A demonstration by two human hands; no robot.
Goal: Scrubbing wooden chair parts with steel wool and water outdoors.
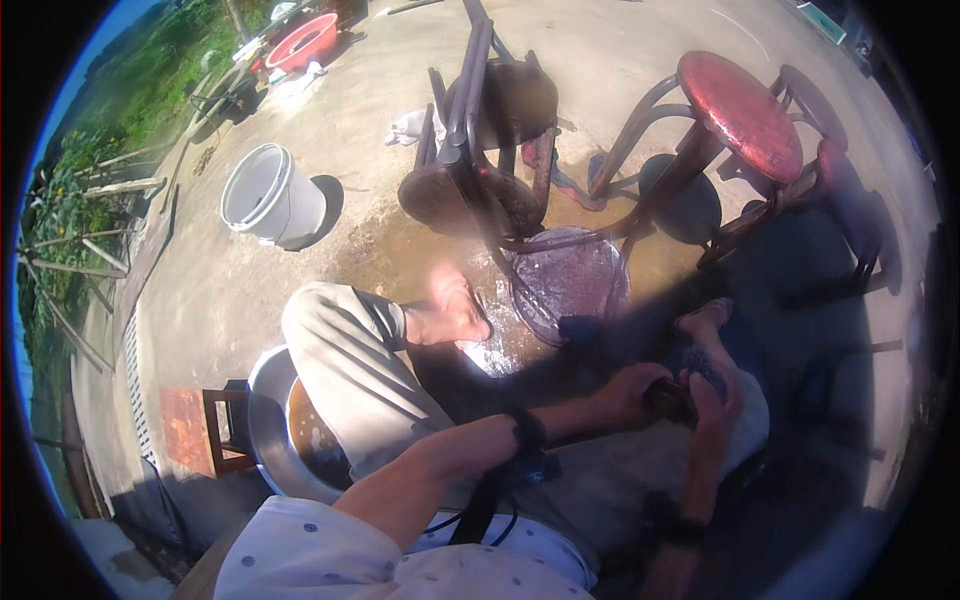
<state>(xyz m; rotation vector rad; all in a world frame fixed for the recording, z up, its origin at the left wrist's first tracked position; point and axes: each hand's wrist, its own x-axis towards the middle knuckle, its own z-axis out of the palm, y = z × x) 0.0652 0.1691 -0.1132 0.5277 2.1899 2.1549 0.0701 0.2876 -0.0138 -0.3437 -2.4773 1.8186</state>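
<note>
My left hand (630, 393) is closed around a dark brown, stubby object (668, 402) in the shade over my lap. Beside it, my right hand (718, 402) has its fingers curled about a dark, rough-looking pad (703, 368) pressed close to that object. Shadow hides the exact kind of both things. Ahead of my hands a wet, brown round stool seat (575, 280) lies low on the ground, near my bare foot (450, 315). To my left stands a metal basin (262, 405) with brownish water, partly covered by my leg.
Several dark stools stand or lie tipped ahead, among them an overturned stool (470, 195) and a red-seated stool (740, 115). A white bucket (285, 205) is at the left. A small wooden stool (190, 430) adjoins the basin. Far off is a red tub (302, 42).
</note>
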